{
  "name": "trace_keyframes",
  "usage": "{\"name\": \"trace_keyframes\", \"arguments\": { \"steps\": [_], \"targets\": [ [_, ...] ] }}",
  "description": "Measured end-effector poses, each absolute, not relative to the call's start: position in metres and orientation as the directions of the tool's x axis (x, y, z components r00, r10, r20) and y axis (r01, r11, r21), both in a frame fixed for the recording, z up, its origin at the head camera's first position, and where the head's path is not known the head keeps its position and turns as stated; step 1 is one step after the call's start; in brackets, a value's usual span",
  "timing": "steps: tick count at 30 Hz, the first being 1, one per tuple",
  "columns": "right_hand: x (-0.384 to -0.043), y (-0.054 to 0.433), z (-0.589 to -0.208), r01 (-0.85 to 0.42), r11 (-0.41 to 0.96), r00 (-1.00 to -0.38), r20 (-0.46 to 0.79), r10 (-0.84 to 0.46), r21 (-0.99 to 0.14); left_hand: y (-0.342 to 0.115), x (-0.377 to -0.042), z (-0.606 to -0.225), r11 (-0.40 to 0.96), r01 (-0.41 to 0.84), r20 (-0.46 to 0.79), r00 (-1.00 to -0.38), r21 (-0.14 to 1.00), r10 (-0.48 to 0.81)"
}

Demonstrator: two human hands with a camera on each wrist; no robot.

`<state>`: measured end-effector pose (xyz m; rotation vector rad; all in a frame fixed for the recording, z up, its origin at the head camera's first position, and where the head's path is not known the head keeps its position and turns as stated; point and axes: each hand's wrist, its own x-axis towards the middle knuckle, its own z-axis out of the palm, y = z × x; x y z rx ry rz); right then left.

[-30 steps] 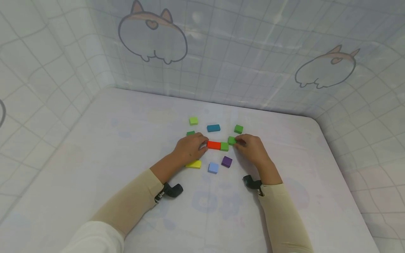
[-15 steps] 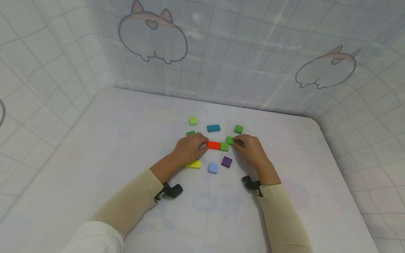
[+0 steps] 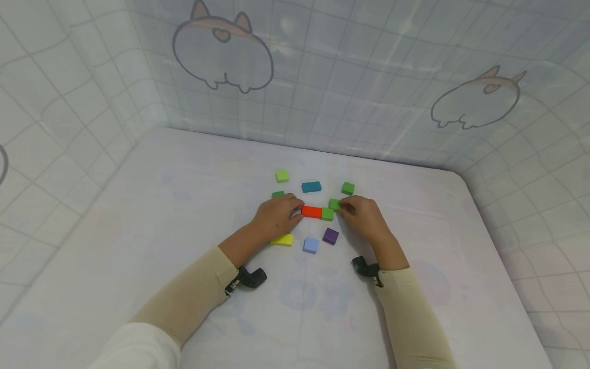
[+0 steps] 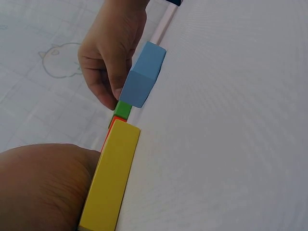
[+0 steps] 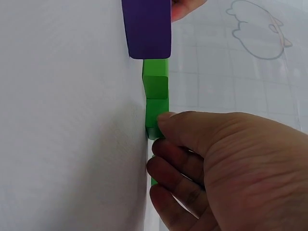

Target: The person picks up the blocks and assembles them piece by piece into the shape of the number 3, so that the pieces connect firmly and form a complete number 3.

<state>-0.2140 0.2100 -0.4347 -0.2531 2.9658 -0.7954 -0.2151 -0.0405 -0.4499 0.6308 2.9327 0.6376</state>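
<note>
1. Pale printed cloth (image 3: 207, 171) lies beneath everything; from here it looks smooth, so blocks should slide on it easily.
2. Both forearms reach forward in beige sleeves (image 3: 189, 292), angling inward towards the blocks from either side.
3. The left hand (image 3: 275, 215) lies low, knuckles up, its finger and thumb pinching the outer end of the red block; the fit is narrow.
4. The right hand (image 3: 366, 215) bends in from the other side, thumb on the near face of a green cube, fingers curled behind it, the pinch equally narrow.
5. The red block (image 3: 311, 211) sits mid-group, end to end with a bright green block (image 3: 327, 214). I'd guess painted wood: light, stiff, hard to damage, slightly slick. Its free end seems the best place to hold it steady.
6. The green cube (image 3: 334, 204) is just beyond that bright green block's far right corner; whether they touch I can't tell. It's probably feather-light, best taken by opposite side faces, as a careless nudge might skew its neighbours.
</note>
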Motion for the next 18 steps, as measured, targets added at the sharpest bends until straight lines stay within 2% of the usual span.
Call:
{"name": "trace_keyframes", "arguments": {
  "steps": [18],
  "targets": [
    [-0.2148,0.2087,-0.437,-0.159,0.851,-0.984,0.005,-0.181,-0.501,-0.0404,-0.216,-0.4508,0.829,0.381,0.016,-0.911,0.409,0.411]
  ]
}}
